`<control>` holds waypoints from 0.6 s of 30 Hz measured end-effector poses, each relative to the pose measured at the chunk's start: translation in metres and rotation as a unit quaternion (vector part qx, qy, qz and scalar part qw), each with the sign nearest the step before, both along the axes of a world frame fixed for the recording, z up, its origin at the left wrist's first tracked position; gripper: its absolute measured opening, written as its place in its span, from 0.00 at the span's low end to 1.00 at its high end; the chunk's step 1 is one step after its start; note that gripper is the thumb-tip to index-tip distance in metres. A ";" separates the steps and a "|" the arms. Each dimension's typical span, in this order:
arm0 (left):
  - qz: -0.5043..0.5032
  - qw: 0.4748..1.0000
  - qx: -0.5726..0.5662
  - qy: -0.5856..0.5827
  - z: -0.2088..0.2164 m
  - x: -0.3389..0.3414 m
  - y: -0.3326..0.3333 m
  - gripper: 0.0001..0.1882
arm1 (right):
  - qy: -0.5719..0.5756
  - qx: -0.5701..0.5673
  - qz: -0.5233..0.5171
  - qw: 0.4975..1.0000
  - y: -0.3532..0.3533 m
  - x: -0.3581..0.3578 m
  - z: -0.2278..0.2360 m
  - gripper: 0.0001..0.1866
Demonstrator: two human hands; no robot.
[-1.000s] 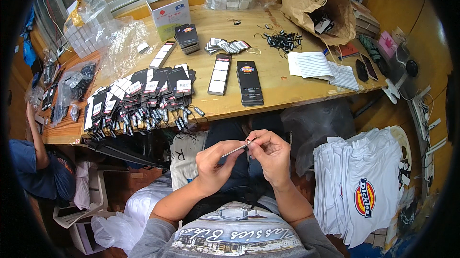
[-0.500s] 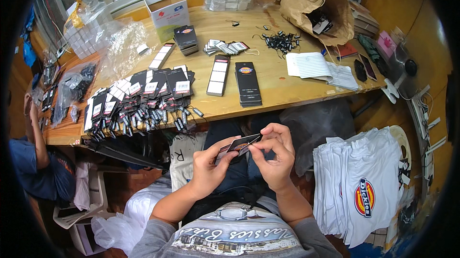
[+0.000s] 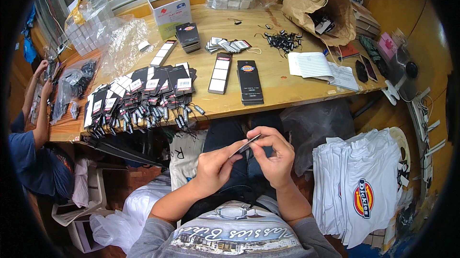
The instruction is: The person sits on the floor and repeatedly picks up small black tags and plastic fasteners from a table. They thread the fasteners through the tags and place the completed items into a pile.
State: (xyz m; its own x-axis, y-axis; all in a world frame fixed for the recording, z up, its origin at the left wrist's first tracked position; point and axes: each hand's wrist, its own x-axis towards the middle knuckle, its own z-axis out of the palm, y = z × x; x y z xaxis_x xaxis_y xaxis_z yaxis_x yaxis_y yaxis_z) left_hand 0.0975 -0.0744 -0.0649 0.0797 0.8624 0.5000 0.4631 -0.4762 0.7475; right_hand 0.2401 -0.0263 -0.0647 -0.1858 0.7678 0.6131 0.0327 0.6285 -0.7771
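Note:
Over my lap, my left hand and my right hand meet at a dark hang tag, now turned almost edge-on. My left fingers and thumb pinch its near end, and my right fingertips close on its far end. Whether a string passes through it is hidden by my fingers. In front of me on the table stand a stack of black hang tags and a stack of white-panelled tags. To the left, strung black tags overlap, their black strings hanging at the table edge.
A pile of loose black strings lies near an open notebook and a brown paper bag. Folded white shirts are piled at my right. A small box stands at the back. Another person's arms work at far left.
The tag in my hands has tilted from showing its face to nearly edge-on. My left fingers have moved along it toward my right hand. The other person's hands have risen.

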 end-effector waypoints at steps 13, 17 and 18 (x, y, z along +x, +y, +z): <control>0.002 0.959 -0.070 -0.275 0.006 0.001 -0.003 0.10 | -0.076 0.266 -0.117 0.954 -0.005 -0.002 -0.002 0.15; -0.016 0.982 0.035 -0.183 0.013 -0.001 0.002 0.10 | -0.094 0.289 -0.134 0.943 -0.008 -0.002 -0.001 0.14; -0.013 0.984 0.045 -0.174 0.013 -0.001 0.002 0.11 | -0.100 0.290 -0.131 0.943 -0.008 -0.001 -0.001 0.13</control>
State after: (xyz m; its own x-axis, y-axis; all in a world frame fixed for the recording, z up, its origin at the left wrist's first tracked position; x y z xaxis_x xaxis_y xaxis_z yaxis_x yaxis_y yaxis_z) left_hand 0.0968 -0.0721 -0.0521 -0.0875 0.8129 0.5758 0.1734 -0.5567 0.8124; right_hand 0.2389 -0.0346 -0.0653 -0.1923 0.3502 0.9167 0.3555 0.8956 -0.2675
